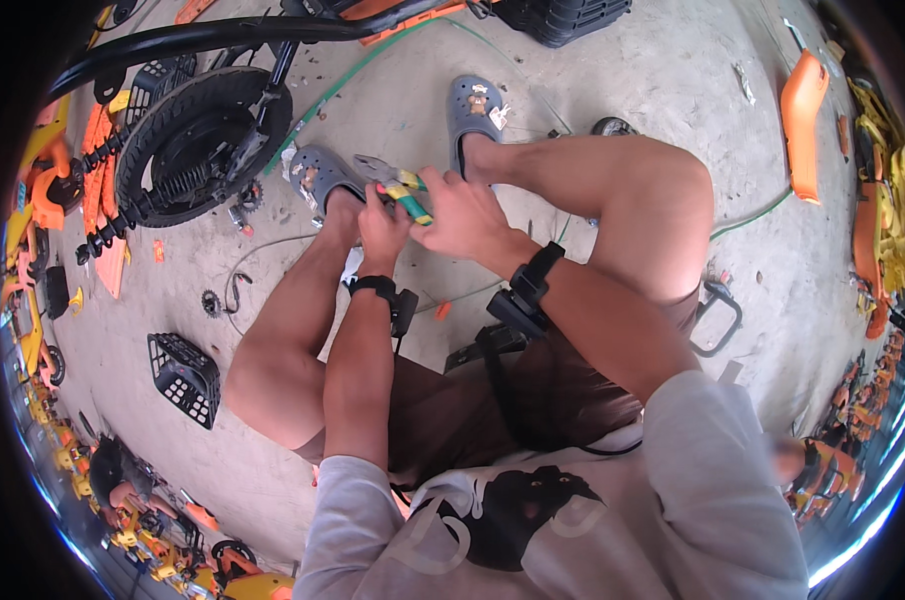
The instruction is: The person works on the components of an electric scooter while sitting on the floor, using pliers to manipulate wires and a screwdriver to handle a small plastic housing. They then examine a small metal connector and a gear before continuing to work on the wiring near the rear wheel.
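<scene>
My right hand [465, 222] grips pliers [409, 197] with yellow-and-green handles, their metal jaws pointing up and left between my sandals [470, 107]. My left hand [383, 232] is closed just beside them, its fingertips at a small red piece near the jaws; what exactly it holds is too small to make out. My bare knees are bent on either side of both hands, and each wrist wears a black strapped device.
A vehicle's black wheel [201, 148] and frame lie front left, with a green hose [313, 118] nearby. Around me are a black perforated crate piece [183, 376], an orange panel [802, 123], a cog [211, 303] and piled yellow parts [878, 230]. Another person [113, 475] is at lower left.
</scene>
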Tool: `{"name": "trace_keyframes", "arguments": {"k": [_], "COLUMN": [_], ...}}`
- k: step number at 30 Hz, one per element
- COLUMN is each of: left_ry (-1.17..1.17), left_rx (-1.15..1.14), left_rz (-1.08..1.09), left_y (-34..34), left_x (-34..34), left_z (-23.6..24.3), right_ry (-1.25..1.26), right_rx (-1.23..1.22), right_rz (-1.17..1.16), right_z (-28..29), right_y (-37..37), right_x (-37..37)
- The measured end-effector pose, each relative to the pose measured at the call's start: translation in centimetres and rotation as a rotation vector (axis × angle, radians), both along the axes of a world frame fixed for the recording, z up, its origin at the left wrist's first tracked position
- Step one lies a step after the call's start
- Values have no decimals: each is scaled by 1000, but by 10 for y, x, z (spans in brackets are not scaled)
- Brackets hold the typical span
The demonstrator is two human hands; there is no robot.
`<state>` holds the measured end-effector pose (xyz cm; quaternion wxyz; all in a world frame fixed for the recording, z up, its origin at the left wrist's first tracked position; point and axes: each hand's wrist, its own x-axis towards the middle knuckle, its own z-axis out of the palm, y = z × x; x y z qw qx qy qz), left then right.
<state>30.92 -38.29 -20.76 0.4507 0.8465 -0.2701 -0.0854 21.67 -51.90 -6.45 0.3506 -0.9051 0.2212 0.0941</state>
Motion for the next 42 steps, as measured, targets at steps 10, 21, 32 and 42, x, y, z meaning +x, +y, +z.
{"name": "trace_keyframes", "arguments": {"k": [10,21,32,42], "left_ry": [10,34,-3,75], "left_rx": [8,-6,111,-82], "left_rz": [-2,-38,33,232], "left_y": [8,10,8,18], "left_x": [2,5,3,20], "left_z": [-4,-2,18,44], "right_ry": [-28,-226,-14,-50], "right_rx": [-62,91,151,649], "right_rz": [96,-104,-287,-815], "right_z": [-5,1,21,15], "right_y": [-4,10,-8,-25], "right_x": [-1,4,14,30]}}
